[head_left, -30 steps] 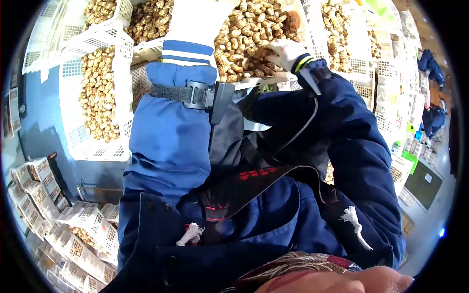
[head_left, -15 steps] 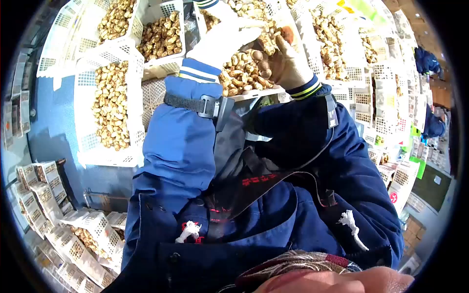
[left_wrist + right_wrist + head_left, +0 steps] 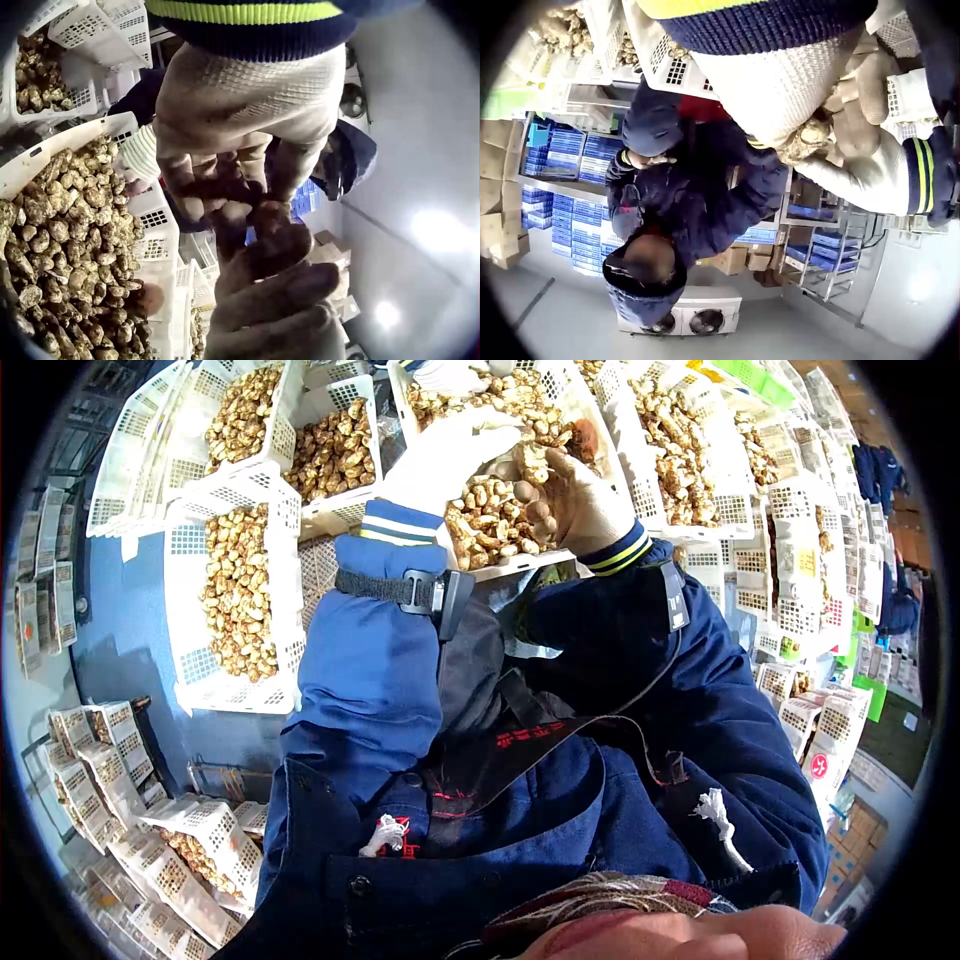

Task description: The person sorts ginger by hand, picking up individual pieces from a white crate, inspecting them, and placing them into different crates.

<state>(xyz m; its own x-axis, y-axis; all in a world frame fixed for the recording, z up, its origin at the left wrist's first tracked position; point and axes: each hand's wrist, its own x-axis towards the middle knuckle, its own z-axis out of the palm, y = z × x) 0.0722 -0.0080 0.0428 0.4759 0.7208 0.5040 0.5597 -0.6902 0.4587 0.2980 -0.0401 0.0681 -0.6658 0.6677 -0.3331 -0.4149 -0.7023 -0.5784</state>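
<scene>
Brown and cream mushroom-like pieces fill a white basket [image 3: 593,430] in front of the body. Above its near half, my gloved right hand [image 3: 590,505] holds a knobbly clump [image 3: 533,463], its brown-stained fingers curled beneath. My gloved left hand [image 3: 440,455] meets the clump from the left, thumb and forefinger together. In the left wrist view, my left hand [image 3: 251,120] has bent fingers closing on a dark piece, with the right hand's stained fingers [image 3: 277,307] below. The right wrist view shows the clump [image 3: 810,140] between my right hand [image 3: 787,82] and left hand [image 3: 870,176].
More filled white baskets stand left [image 3: 183,590] and right [image 3: 740,520]. Another gloved hand [image 3: 445,374] is over the far side of the basket. A person in a dark hooded coat [image 3: 682,172] stands opposite; racks with blue boxes [image 3: 600,157] are behind.
My right hand has lifted off the pile and turned, with a clump in its fingers. My left hand has drawn back from the far side to the clump.
</scene>
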